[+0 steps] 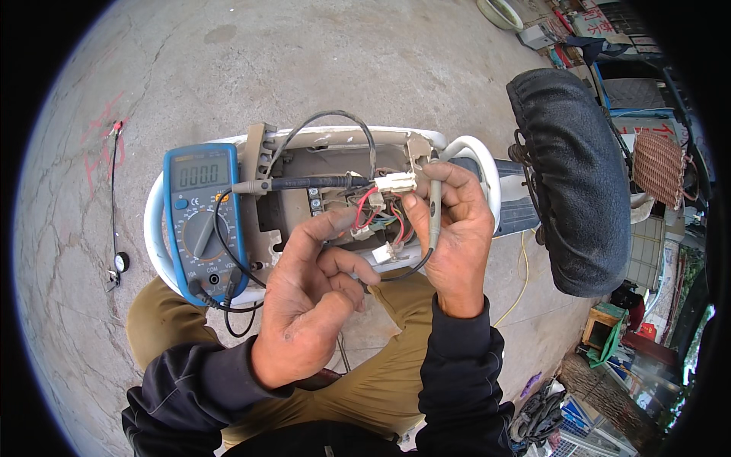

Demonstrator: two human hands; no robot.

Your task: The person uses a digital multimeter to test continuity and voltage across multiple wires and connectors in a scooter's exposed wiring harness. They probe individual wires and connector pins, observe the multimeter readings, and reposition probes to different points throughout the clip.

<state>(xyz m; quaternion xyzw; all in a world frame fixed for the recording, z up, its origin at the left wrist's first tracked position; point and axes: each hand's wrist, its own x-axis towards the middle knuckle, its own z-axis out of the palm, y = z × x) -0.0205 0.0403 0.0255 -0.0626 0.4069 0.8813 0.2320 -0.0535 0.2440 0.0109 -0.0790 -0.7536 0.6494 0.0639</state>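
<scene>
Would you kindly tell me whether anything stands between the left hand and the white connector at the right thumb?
Yes: a red wire curves between the index fingertip of the left hand and the white connector. Whether the fingertip touches it is unclear.

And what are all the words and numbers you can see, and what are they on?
I won't copy them out, but here's where they are:
Screen of the blue multimeter: big digits, readable.
Around its dial: letters, numbers and signs; some readable, many too small.
Ground, far left: faded red marks, too unclear to read.
Pale panel, upper right: red writing, too small to read.
</scene>
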